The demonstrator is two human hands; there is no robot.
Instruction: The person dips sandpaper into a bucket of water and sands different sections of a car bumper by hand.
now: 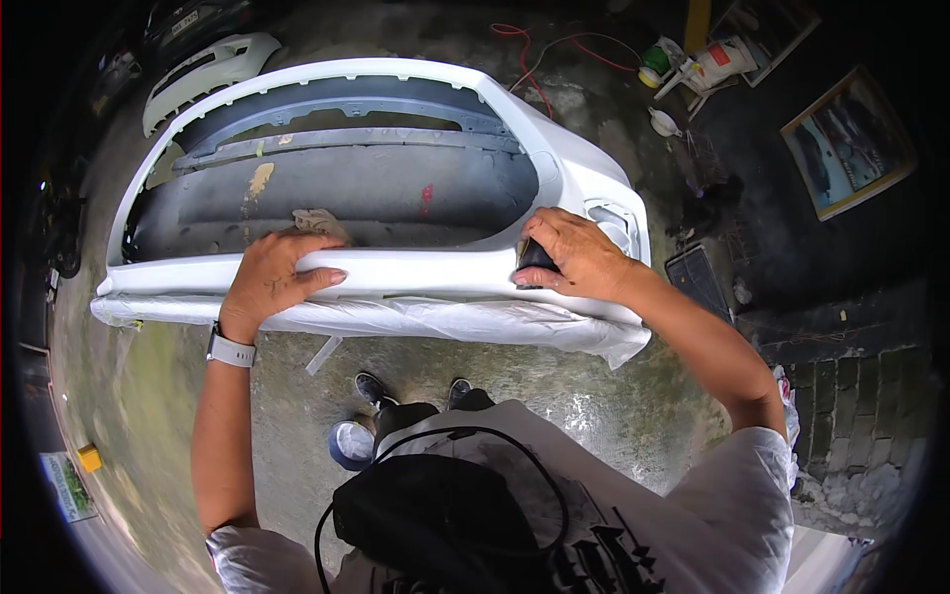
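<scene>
A white car bumper lies raised across in front of me, its large opening facing away. My left hand straddles its near edge, fingers over the far side and thumb on the near face. Just past those fingers lies a crumpled beige rag; whether they touch it, I cannot tell. My right hand is closed round a black sanding block, pressed to the bumper near its right corner. The block's underside is hidden.
White plastic sheeting wraps the support along the bumper's near side. A bucket stands by my feet. Another pale bumper lies at the far left. Red hose runs over the floor, and a framed picture leans at right.
</scene>
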